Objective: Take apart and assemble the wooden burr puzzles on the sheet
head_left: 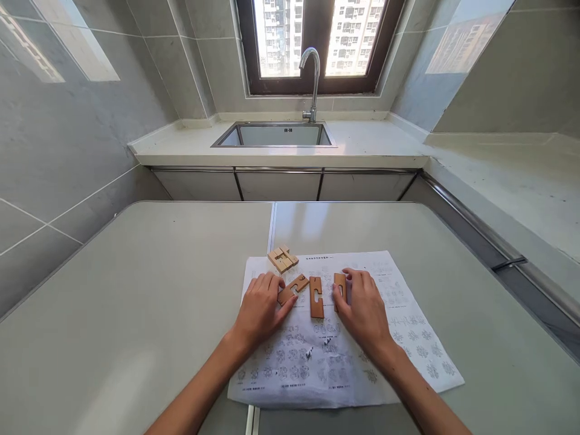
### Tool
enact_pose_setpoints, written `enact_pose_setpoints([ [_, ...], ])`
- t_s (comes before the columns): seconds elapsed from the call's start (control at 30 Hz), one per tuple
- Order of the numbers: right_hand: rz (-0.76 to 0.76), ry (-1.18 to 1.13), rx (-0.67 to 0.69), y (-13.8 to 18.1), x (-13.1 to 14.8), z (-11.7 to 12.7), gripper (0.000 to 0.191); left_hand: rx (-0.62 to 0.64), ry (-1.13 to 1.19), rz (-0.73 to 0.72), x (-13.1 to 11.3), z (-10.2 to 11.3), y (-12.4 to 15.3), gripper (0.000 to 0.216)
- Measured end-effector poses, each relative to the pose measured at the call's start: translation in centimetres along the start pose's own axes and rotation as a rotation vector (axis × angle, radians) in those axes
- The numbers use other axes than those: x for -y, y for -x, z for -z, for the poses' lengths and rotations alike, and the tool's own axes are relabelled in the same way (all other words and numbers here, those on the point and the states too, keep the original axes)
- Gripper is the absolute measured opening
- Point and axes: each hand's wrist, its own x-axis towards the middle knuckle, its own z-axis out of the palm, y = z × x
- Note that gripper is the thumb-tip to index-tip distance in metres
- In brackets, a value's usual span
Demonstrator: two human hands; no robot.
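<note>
A white printed instruction sheet lies on the grey table. Three flat notched wooden pieces rest on it. My left hand lies over the sheet, its fingers pinched on the slanted left piece. A middle piece stands free between the hands. My right hand has its fingers curled on the right piece. A pale assembled block of crossed wooden pieces sits at the sheet's far edge, beyond my left hand.
The grey table is two tops joined by a seam down the middle. Beyond it runs a white counter with a steel sink and tap under a window. Another counter runs along the right wall.
</note>
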Motion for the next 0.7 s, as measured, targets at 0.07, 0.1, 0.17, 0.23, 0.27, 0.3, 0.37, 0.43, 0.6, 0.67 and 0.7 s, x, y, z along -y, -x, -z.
enact_pose_setpoints([
  [0.07, -0.011, -0.001, -0.004, 0.0, -0.2, -0.2, 0.032, -0.008, -0.011, -0.001, -0.1, -0.2, 0.0, 0.021],
  [0.1, -0.014, -0.013, 0.007, 0.0, -0.2, -0.2, 0.032, -0.01, -0.016, -0.004, -0.2, -0.2, 0.0, 0.021],
  [0.17, -0.013, -0.047, 0.037, 0.0, -0.1, -0.2, 0.03, -0.009, -0.032, -0.01, -0.4, -0.3, 0.0, 0.018],
  [0.23, -0.003, -0.075, 0.055, 0.0, 0.0, -0.2, 0.029, 0.001, -0.059, -0.015, -0.4, -0.3, 0.0, 0.015],
  [0.27, 0.004, -0.087, 0.061, 0.0, 0.1, -0.3, 0.029, 0.008, -0.07, -0.017, -0.4, -0.3, 0.0, 0.014],
  [0.3, 0.013, -0.097, 0.065, 0.1, 0.1, -0.3, 0.029, 0.013, -0.079, -0.019, -0.4, -0.3, 0.0, 0.014],
  [0.37, 0.033, -0.11, 0.071, 0.2, 0.2, -0.4, 0.029, 0.012, -0.082, -0.023, -0.4, -0.3, 0.0, 0.017],
  [0.43, 0.054, -0.118, 0.085, 0.2, 0.2, -0.5, 0.026, 0.004, -0.06, -0.023, -0.5, -0.3, 0.1, 0.02],
  [0.6, 0.053, -0.209, 0.106, 0.1, 0.7, -0.2, 0.022, 0.023, 0.216, 0.077, -0.9, 0.2, 0.2, 0.026],
  [0.67, 0.016, -0.289, 0.095, -0.1, 1.1, 0.2, 0.023, 0.078, 0.428, 0.14, -1.2, 0.6, 0.3, 0.028],
  [0.7, -0.008, -0.332, 0.094, -0.2, 1.3, 0.4, 0.024, 0.112, 0.536, 0.162, -1.4, 0.7, 0.3, 0.03],
])
